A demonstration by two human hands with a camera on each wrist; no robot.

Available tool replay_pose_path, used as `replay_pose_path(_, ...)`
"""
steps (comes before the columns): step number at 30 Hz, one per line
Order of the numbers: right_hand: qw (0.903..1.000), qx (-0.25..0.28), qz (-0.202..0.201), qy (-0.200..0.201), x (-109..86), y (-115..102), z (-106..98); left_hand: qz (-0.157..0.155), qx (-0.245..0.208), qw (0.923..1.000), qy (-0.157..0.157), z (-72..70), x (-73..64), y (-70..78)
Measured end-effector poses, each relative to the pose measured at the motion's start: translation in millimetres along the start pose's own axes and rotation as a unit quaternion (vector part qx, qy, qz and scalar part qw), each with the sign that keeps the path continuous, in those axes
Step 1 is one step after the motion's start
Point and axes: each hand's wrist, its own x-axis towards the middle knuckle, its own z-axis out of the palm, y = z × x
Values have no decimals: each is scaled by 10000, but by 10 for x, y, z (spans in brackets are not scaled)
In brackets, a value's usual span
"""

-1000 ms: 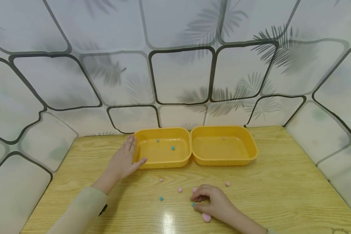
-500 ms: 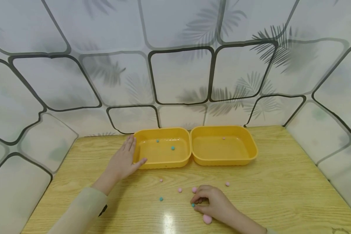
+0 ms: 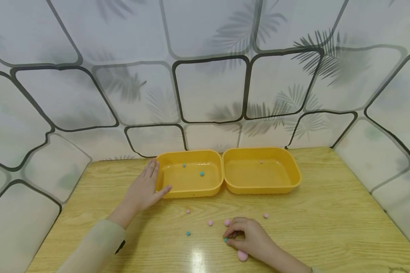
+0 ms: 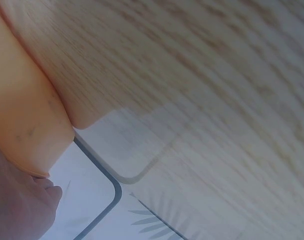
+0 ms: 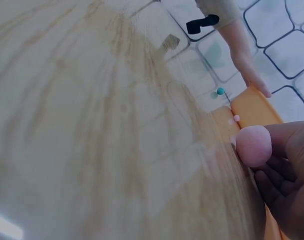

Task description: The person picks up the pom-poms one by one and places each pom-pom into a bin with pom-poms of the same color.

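My left hand [image 3: 141,190] rests with straight fingers against the left end of the left yellow tray [image 3: 191,193], its thumb over the front rim. Two small teal balls [image 3: 202,174] lie inside that tray. Low on the table, my right hand [image 3: 251,237] pinches a small teal ball [image 3: 225,240] between thumb and forefinger. Right beside its thumb sits a larger pink ball [image 3: 242,255], which hides the fingertips in the right wrist view. Just beyond the fingers is another pink ball [image 3: 227,222].
The right yellow tray [image 3: 261,190] touches the left one and has a tiny pink ball [image 3: 261,162] inside. Loose on the wooden table [image 3: 328,223] are pink balls [image 3: 210,223] and a teal ball [image 3: 188,233]. Patterned panels [image 3: 212,91] stand behind and at both sides.
Both hands stay almost in place. The larger pink ball beside my right thumb has shifted slightly toward the near edge.
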Motion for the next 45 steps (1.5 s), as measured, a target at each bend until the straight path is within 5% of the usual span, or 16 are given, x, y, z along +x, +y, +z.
replay_pose_path(30, 9973, 171, 322, 632, 250, -144, -201, 28, 37, 10000, 19, 3, 1, 2)
replay_pose_path(45, 9935, -47, -35, 1141, 584, -212, -321, 41, 24, 10000, 65, 29, -3, -14)
